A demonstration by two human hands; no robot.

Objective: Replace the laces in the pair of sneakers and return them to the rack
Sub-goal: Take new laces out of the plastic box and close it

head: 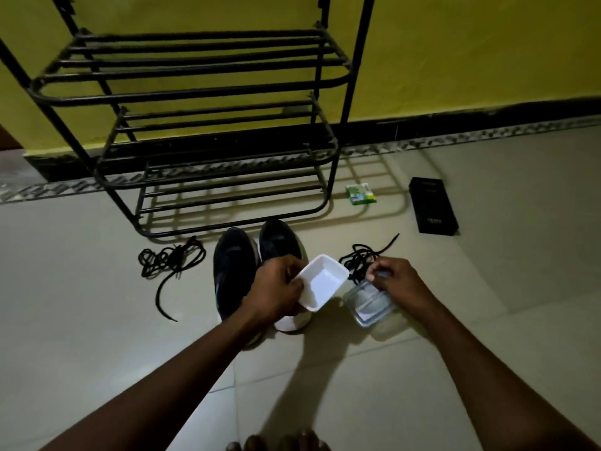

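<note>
Left hand (276, 288) grip pinches white tub (322, 283) above the sneakers (232, 265). Right hand (400, 281) grip pinches clear lid (367, 304) right of the sneakers, near loose black laces (357, 257).

**Odds and ends on the floor**

A small green packet (361, 193) lay flat on the pale tiled floor (97, 336). A long black box (434, 206) lay near it to the right, not touching. Behind both, a patterned border strip (487, 133) ran beneath black skirting (455, 120) and a yellow wall (471, 53).

Dark sneakers (232, 265) before black rack (192, 93)
</note>
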